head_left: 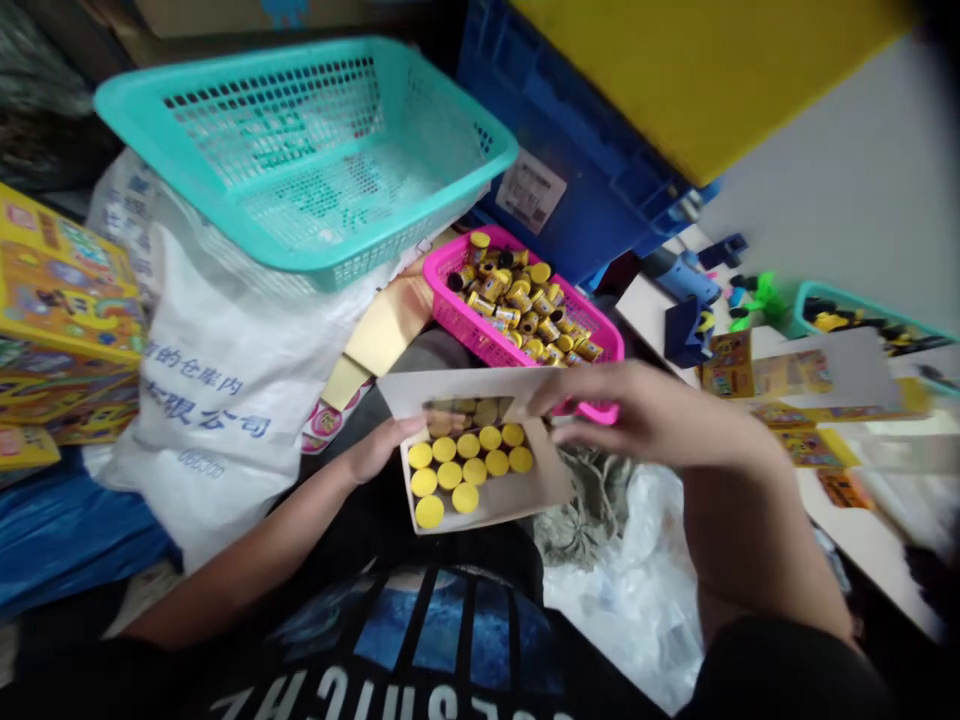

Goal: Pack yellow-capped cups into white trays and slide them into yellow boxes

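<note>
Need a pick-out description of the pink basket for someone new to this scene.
Find the big turquoise basket at upper left. Just below and right of it, in front of the blue plastic crate, sits the pink basket. What sets it apart: bright pink, heaped with jumbled yellow containers, whereas the open carton nearer the camera shows round yellow tops in rows.

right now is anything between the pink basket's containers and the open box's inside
Yes: the near wall of the pink basket and the raised flap of the box, with the right hand at the flap's right end.
</note>
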Demonstrator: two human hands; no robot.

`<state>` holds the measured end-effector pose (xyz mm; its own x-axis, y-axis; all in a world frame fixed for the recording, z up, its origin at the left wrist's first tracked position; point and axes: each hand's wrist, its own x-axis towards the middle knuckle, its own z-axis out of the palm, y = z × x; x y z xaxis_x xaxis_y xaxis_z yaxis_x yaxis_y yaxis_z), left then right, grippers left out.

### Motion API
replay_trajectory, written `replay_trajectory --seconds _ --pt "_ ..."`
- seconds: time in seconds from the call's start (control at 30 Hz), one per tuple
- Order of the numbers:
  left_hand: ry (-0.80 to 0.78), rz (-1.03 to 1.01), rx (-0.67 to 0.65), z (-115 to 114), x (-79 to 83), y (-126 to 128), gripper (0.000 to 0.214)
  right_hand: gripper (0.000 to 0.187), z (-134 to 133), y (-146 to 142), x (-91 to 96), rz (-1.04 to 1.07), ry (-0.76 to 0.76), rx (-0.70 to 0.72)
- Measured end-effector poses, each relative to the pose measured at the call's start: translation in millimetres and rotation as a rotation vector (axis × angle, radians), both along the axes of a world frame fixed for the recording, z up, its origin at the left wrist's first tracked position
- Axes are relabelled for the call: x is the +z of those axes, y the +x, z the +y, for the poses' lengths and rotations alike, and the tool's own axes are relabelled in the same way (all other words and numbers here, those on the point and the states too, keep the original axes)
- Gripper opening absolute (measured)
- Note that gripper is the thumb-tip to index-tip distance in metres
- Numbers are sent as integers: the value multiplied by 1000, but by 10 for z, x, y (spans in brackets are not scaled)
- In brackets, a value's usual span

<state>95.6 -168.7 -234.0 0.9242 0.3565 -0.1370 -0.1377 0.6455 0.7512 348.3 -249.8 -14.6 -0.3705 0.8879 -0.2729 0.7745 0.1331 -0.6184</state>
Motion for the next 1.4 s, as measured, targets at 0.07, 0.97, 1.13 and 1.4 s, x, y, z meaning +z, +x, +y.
replay_trajectory --seconds 0.07,0.97,1.13,1.4 --pt "-12 19 4 -13 14 -3 49 29 28 363 103 -94 86 -280" --pt "-32 24 -29 -20 -4 -4 56 33 -243 -429 -207 -274 -215 279" --pt "15 20 -12 -20 -11 3 55 12 -48 -577 -706 -358 -127 593" --pt "7 47 -9 5 15 -8 58 47 -67 -367 -377 -116 -229 330"
